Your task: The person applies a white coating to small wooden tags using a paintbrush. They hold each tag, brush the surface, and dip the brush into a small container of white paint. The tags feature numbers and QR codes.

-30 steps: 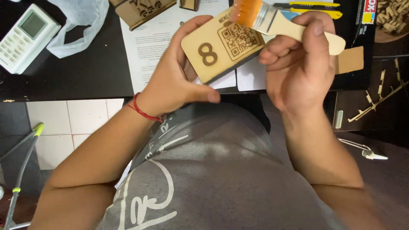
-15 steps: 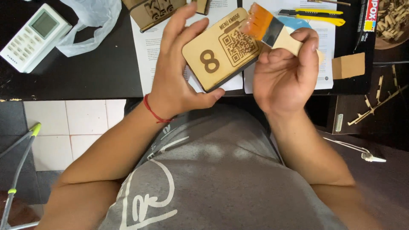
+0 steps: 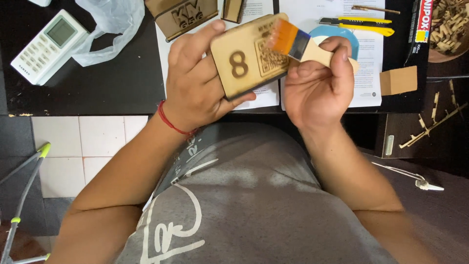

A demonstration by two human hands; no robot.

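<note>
Left hand: the left hand is wrapped round the left end of a wooden plaque, thumb pressed on the lower edge and fingers curled over the top edge, so the engraved face tilts up toward the person and stays free for brushing.

Right hand: the right hand is closed in a fist-like pinch on the pale handle of a flat paintbrush, whose orange bristles are laid on the upper right part of the plaque's face.

Plaque: it is held in the air above the near edge of the black desk, between the two hands, not resting on anything; a burnt-in numeral and a square code pattern show on it.

Why so held: as I judge it, gripping one end alone keeps fingers off the engraved area while the brush sweeps across it.

Brush contact: the bristles seem to touch the wood, though they are blurred, so I cannot be certain.

Behind the hands: white printed sheets lie on the desk under the plaque, with a yellow utility knife toward the far right edge and a small brown cardboard box just beside the sheets.

Far left corner: a white remote control lies next to a crumpled clear plastic bag.

Far edge: another engraved wooden piece stands well apart from the hands.
</note>
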